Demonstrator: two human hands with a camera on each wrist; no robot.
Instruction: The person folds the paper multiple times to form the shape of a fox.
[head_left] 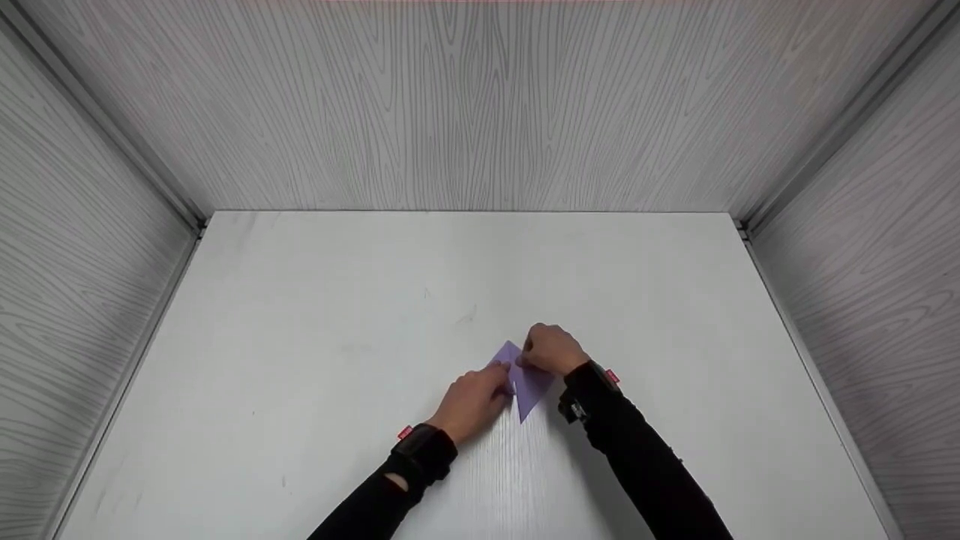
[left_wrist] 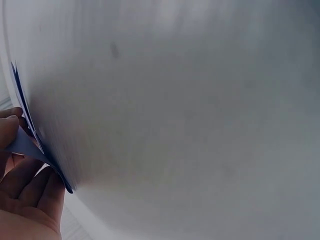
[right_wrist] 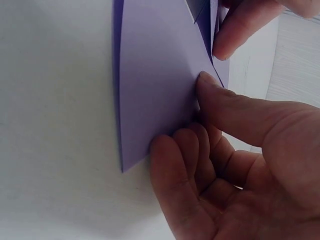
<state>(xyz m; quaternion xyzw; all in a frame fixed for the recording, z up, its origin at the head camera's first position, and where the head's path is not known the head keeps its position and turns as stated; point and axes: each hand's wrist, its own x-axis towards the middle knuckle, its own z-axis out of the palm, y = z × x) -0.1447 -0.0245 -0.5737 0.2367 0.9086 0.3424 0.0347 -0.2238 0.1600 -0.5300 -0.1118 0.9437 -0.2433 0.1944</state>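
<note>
A sheet of purple paper (head_left: 531, 387), folded into layers with pointed corners, is between my two hands near the middle of the white table. My left hand (head_left: 471, 402) holds its left part, with the fingertips over the paper. On the other side, my right hand (head_left: 553, 350) pinches the upper right part. The right wrist view shows the right thumb (right_wrist: 220, 102) lying on the purple paper (right_wrist: 155, 75) and the other fingers bent at its edge. From the left wrist, the folded paper (left_wrist: 27, 145) appears nearly edge-on, raised against the fingers.
A white tabletop (head_left: 337, 315) with faint marks surrounds the hands. Grey wood-grain panels stand along its back (head_left: 472, 105), left (head_left: 75, 225) and right (head_left: 870, 225). Both wrists wear black bands over dark sleeves.
</note>
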